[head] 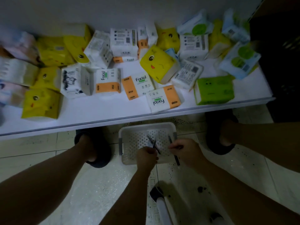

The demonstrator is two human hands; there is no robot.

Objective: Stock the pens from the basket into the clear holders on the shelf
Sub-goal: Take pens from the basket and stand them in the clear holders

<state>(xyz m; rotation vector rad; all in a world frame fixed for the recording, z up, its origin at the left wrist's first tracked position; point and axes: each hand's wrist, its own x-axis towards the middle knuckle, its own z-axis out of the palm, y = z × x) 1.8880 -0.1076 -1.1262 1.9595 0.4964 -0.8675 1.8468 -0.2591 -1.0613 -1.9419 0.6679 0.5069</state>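
A white perforated basket (128, 143) sits on the tiled floor between my feet, just under the shelf's front edge. My left hand (146, 155) is over the basket and grips a couple of dark pens (153, 144) that stick up and away from it. My right hand (185, 151) holds one dark pen (176, 157) whose ends show above and below the fingers, at the basket's right side. No clear holders are in view.
A white shelf (97, 117) runs across the view, covered with several tissue packs: yellow (158, 64), green (214, 90), and white-and-orange (163, 99). My feet in dark slippers (97, 148) flank the basket. A white stool leg (162, 207) stands below my hands.
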